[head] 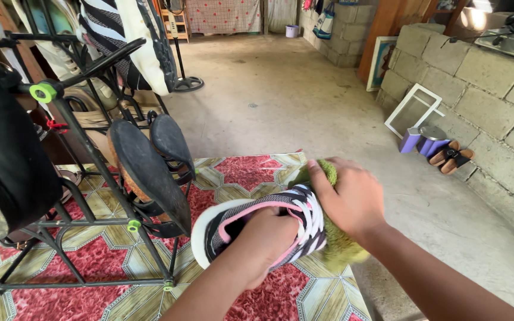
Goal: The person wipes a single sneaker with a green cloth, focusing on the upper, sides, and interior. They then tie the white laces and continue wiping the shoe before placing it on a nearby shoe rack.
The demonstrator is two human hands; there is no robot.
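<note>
much of what we look at is cut off or covered: a dark bag point(1, 154) fills the left edge and runs out of view, the clothes hanging at the top left are cropped by the upper border, and the black metal shoe rack point(84, 196) loses its left end past the edge. the fingers of our left hand point(266, 241) are hidden, since they are pushed into the opening of the sneaker point(257, 226); we see only the knuckles and wrist, so how tightly they curl inside we cannot tell, though the hand carries the shoe from within. the sneaker, black and white striped with pink trim and a white sole, is held in the air over the red and beige patterned mat point(90, 267), just right of the rack, its sole turned toward the rack. our right hand point(352, 199) lies spread over a green fluffy cloth point(334, 238), pressing it against the far end of the sneaker, with the thumb on the striped upper; the cloth is mostly hidden under the palm and behind the shoe, showing only above the fingers and below the wrist. dark sandals point(150, 172) stand tilted on the rack. by the block wall point(477, 83) at right sit brown sandals point(453, 157), a purple container point(432, 141) and a white frame point(413, 110), all too small to read further.
</note>
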